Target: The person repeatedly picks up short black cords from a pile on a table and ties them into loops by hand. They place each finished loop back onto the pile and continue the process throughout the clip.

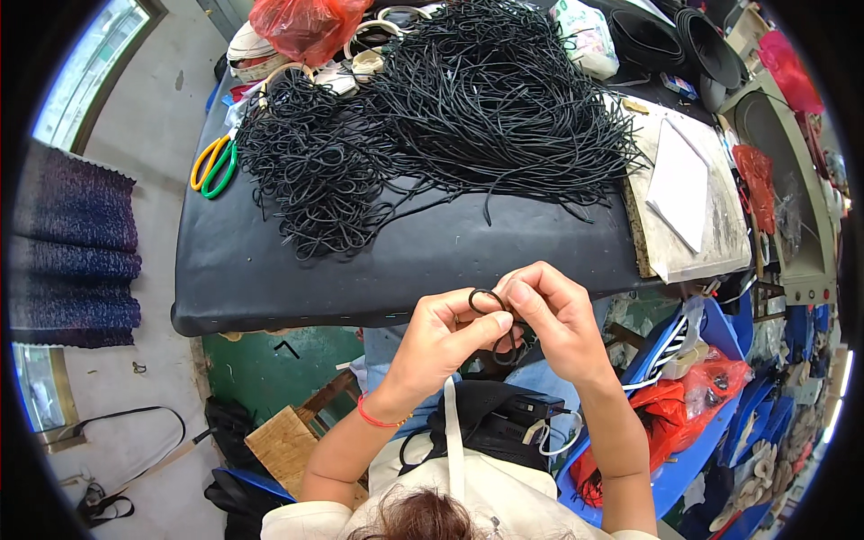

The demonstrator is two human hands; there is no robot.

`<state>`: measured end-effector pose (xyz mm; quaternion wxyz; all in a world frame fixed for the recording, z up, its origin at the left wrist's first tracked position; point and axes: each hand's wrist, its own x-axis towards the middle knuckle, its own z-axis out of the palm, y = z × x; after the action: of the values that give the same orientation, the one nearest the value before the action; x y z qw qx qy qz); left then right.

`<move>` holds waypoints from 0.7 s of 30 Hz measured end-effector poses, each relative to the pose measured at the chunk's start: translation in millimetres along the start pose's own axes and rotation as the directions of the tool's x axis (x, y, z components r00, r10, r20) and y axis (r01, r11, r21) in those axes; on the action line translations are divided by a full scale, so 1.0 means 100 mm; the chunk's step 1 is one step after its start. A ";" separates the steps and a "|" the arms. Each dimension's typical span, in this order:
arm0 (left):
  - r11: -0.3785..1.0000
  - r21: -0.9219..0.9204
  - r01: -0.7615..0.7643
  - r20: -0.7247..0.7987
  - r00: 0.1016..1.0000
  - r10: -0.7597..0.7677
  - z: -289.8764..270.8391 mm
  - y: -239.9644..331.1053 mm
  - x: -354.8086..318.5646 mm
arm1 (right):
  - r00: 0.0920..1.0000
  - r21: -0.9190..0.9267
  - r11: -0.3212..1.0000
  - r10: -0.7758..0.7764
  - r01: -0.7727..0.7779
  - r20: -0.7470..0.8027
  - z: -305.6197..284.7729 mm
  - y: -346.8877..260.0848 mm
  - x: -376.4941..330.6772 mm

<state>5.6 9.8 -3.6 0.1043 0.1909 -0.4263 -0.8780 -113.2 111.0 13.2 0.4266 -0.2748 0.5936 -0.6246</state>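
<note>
The left hand (441, 337) and the right hand (556, 317) meet just below the near edge of the black table (297, 270), in front of the person's body. Both hands are closed on one short black cord (490, 310). The cord is bent into a small loop that stands between the thumbs and forefingers of the two hands. The left hand pinches the loop from the left side; the right hand pinches it from the right, with its fingers curled down over the lower part of the cord. The rest of the cord runs down behind the right fingers and cannot be followed further.

A red band (376, 419) sits on the left wrist.

On the table, well apart from the hands, lie two masses of the same black material. The large pile of loose cords (504, 99) covers the middle and far part of the table. The smaller heap of looped cords (310, 166) lies to its left, touching it.

A pair of scissors (213, 164) with yellow and green handles rests at the far left edge of the table, just beside the looped heap. A red plastic bag (306, 27) lies at the far edge. A pale board (693, 193) rests on the right end of the table.
</note>
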 end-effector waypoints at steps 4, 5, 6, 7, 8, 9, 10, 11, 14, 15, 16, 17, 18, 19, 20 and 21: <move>0.999 -0.011 0.041 -0.014 0.999 -0.041 0.03 -0.03 -0.02 | 0.999 -0.027 0.999 0.037 -0.037 0.000 -0.03 0.02 0.03; 0.999 -0.010 0.042 -0.018 0.999 -0.043 0.04 -0.04 -0.02 | 0.999 -0.041 0.999 0.036 -0.036 -0.001 -0.04 0.03 0.05; 0.999 -0.009 0.044 -0.022 0.999 -0.044 0.04 -0.05 -0.03 | 0.999 -0.055 0.998 0.034 -0.034 -0.002 -0.04 0.04 0.06; 0.999 -0.007 0.045 -0.025 0.999 -0.045 0.05 -0.06 -0.03 | 0.998 -0.084 0.995 0.056 -0.057 -0.015 -0.04 0.05 0.08; 0.999 -0.028 0.035 -0.028 0.999 -0.036 0.04 -0.08 -0.03 | 0.997 -0.113 0.990 0.076 -0.079 -0.027 -0.04 0.06 0.10; 0.998 -0.049 0.025 -0.031 0.999 -0.026 0.03 -0.11 -0.04 | 0.995 -0.142 0.985 0.096 -0.101 -0.041 -0.03 0.07 0.11; 0.997 -0.070 0.015 -0.033 0.999 -0.017 0.02 -0.13 -0.03 | 0.997 -0.124 0.991 0.038 -0.047 -0.072 -0.02 0.06 0.11; 0.994 -0.105 -0.034 -0.096 0.995 0.024 0.02 -0.15 -0.01 | 0.995 -0.105 0.994 -0.016 0.006 -0.098 0.00 0.05 0.12; 0.952 -0.263 -0.157 -0.232 0.968 0.095 0.02 -0.19 0.05 | 0.962 -0.213 0.976 -0.101 0.047 -0.254 -0.04 0.03 0.07; 0.950 -0.262 -0.170 -0.249 0.963 0.104 0.01 -0.19 0.06 | 0.968 -0.284 0.959 -0.062 -0.010 -0.243 -0.11 0.01 -0.01; 0.948 -0.261 -0.184 -0.266 0.957 0.113 0.02 -0.19 0.07 | 0.985 -0.224 0.974 -0.015 -0.025 -0.174 -0.11 0.08 -0.07; 0.945 -0.272 -0.182 -0.266 0.958 0.108 0.04 -0.22 0.08 | 0.990 -0.101 0.995 -0.004 -0.011 -0.144 -0.05 0.10 -0.13; 0.962 -0.198 -0.191 -0.266 0.954 0.135 0.05 -0.25 0.08 | 0.990 -0.075 0.997 -0.009 -0.002 -0.144 -0.02 0.13 -0.13; 0.977 -0.082 -0.199 -0.264 0.949 0.171 0.06 -0.26 0.07 | 0.990 -0.048 0.999 -0.014 0.007 -0.144 -0.02 0.15 -0.13; 0.977 0.042 -0.209 -0.260 0.942 0.213 0.07 -0.24 0.04 | 0.990 -0.070 0.998 -0.018 0.008 -0.141 -0.03 0.14 -0.12; 0.962 0.165 -0.218 -0.252 0.934 0.254 0.08 -0.23 0.02 | 0.990 -0.092 0.996 -0.022 0.009 -0.138 -0.05 0.14 -0.12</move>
<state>0.0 28.2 -17.6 0.2532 0.2629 -0.4861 -0.7940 -108.7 124.8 1.1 0.3663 -0.2543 0.6477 -0.6178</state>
